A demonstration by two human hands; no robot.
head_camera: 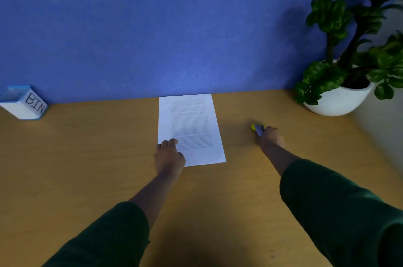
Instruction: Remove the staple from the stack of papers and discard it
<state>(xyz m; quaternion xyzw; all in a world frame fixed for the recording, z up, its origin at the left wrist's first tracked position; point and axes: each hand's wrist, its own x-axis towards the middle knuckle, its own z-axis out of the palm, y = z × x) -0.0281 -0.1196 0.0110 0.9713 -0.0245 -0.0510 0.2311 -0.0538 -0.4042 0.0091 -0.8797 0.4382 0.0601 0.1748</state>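
— Right hand (271,136): fingers curled closed around a small yellow-and-grey staple remover (257,129), its front end poking out past the knuckles, low over the wooden desk (87,168). It sits to the right of the papers, apart from them.

— And the left?

— Left hand (169,156): flat, palm down, fingers spread loosely on the near left corner of the stack of papers (192,127). Pressing, not pinching; nothing enclosed in it.

— Where's the stack?

— Centre of the desk, printed side up, far edge against the blue wall (174,26). The staple itself is too small to make out.

— The bin?

— White box with blue trim, lettered "BIN" (24,103), far left of the desk against the wall, well apart from both hands. A potted plant (342,83) in a white bowl stands at the far right corner. Both forearms wear dark green sleeves (340,207).
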